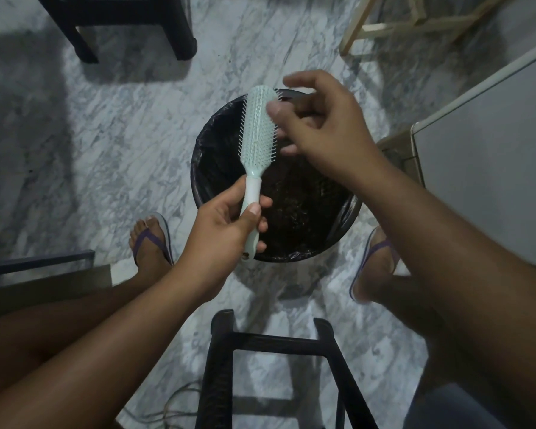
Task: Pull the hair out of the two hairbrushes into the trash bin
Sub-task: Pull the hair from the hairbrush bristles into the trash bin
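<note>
A pale green hairbrush (258, 131) stands upright over a round black trash bin (205, 168) lined with a black bag. My left hand (226, 227) grips its handle from below. My right hand (319, 119) hovers at the brush's right side, thumb by the bristles and fingers loosely curled and blurred. I cannot tell whether hair is pinched in it. Dark clumps lie inside the bin. Only one hairbrush is in view.
A black plastic stool (273, 366) stands in front of my legs, another dark stool (121, 26) at the far left. A wooden frame (415, 23) sits far right, a white cabinet (492, 150) on the right. My sandalled feet flank the bin on the marble floor.
</note>
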Action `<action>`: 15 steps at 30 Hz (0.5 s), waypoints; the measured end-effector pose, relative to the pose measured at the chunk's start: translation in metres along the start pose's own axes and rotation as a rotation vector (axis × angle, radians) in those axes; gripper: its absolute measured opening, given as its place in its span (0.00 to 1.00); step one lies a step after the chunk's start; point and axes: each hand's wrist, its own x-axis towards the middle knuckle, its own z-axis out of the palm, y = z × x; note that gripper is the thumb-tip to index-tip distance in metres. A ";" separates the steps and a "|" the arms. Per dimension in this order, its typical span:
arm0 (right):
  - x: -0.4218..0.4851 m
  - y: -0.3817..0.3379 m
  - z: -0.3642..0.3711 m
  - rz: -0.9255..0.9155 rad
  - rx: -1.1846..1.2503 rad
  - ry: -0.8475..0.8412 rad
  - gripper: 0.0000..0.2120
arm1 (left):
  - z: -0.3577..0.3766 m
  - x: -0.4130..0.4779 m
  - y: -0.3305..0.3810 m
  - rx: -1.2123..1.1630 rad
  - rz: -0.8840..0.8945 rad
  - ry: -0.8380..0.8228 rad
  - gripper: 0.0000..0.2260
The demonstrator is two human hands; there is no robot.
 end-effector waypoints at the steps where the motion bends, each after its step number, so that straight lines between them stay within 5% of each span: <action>1: -0.002 -0.001 0.001 -0.009 -0.053 -0.030 0.26 | -0.001 0.000 0.000 0.002 -0.004 0.001 0.21; 4: -0.007 0.002 0.001 -0.031 -0.250 -0.048 0.32 | -0.001 0.000 -0.001 0.036 -0.011 -0.019 0.22; 11: -0.004 -0.001 -0.009 0.004 -0.354 -0.006 0.03 | 0.006 -0.004 -0.006 0.028 -0.078 -0.072 0.20; 15: -0.001 -0.012 -0.016 -0.050 -0.338 0.028 0.05 | 0.006 -0.001 -0.001 -0.135 -0.186 -0.103 0.17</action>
